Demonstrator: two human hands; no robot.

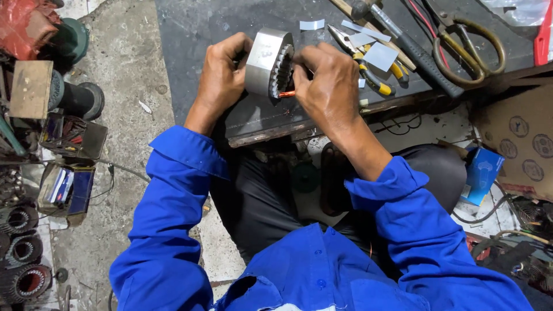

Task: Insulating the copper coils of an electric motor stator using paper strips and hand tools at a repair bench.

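Observation:
My left hand (222, 78) grips a round grey metal motor stator (266, 60) from its left side, holding it on edge above a dark work board (196, 34). The stator's slotted inner ring faces right. My right hand (328, 86) is closed at that slotted face, fingers pinching a bundle of copper wire (287, 93) that sticks out at the stator's lower edge. Both arms wear blue sleeves.
Yellow-handled pliers (374, 78), grey paper strips (380, 56), a hammer (415, 49) and large scissors (469, 49) lie on the board to the right. Small metal boxes (72, 135) and several wound stators (23, 250) sit on the concrete floor at left. A blue box (481, 175) lies right.

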